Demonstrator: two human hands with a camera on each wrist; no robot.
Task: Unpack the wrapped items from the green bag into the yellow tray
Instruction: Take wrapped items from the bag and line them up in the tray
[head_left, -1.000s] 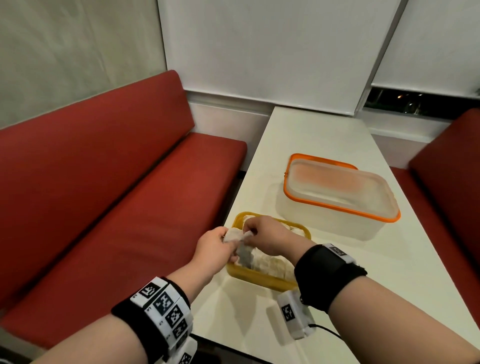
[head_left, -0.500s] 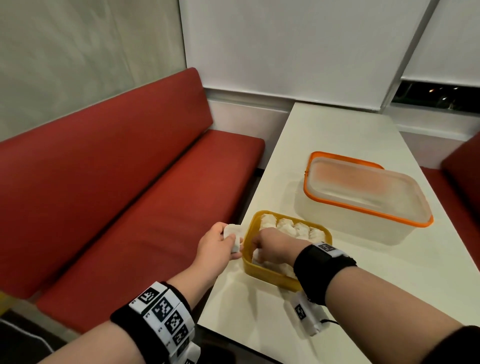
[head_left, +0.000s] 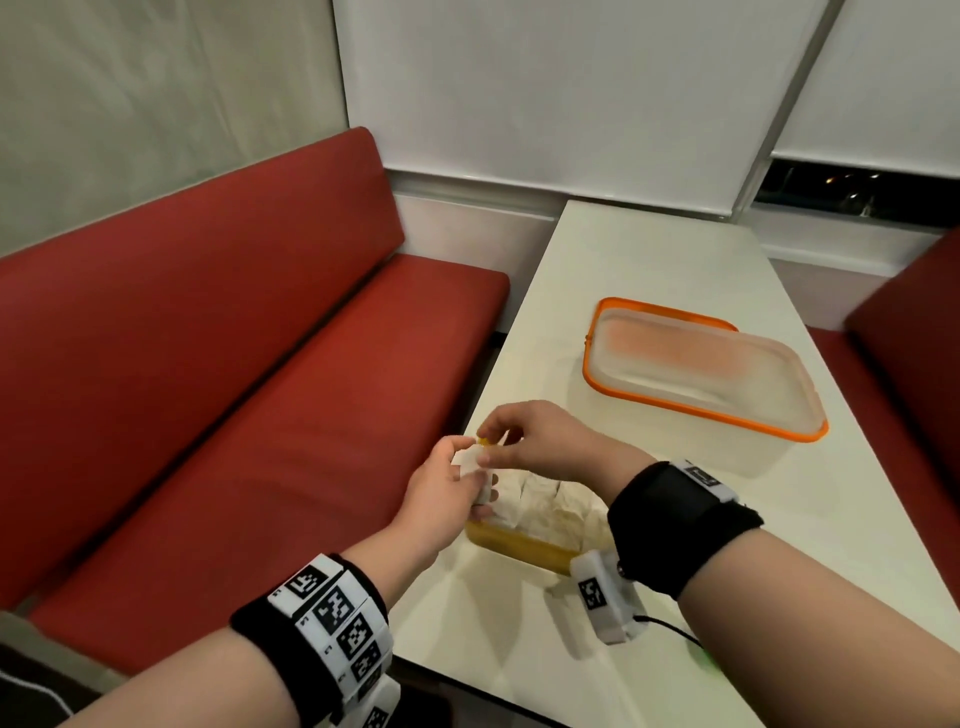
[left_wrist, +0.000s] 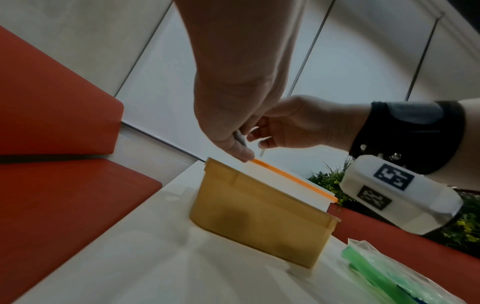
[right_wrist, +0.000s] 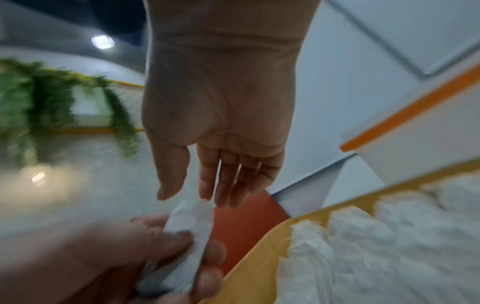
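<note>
**Currently: wrapped item held at tray's left end**

Head view: left hand (head_left: 441, 488) grips a white wrapped item (head_left: 470, 465), long axis running up and away, over the left end of the yellow tray (head_left: 524, 545). Right hand (head_left: 535, 441), half a second ago down inside the tray, is now raised, fingertips meeting the item's top. Wristband markers carry no readable text.

Left wrist view: green bag (left_wrist: 384, 273) lies just right of the tray.

Right wrist view: right fingers (right_wrist: 228, 176) nearly straight, apart, touching the wrapper's upper end.

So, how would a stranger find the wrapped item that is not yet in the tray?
Find the yellow tray at the white table's near left corner. Above its left end, the left hand grips one white wrapped item; the other wrapped items lie inside the tray.
</note>
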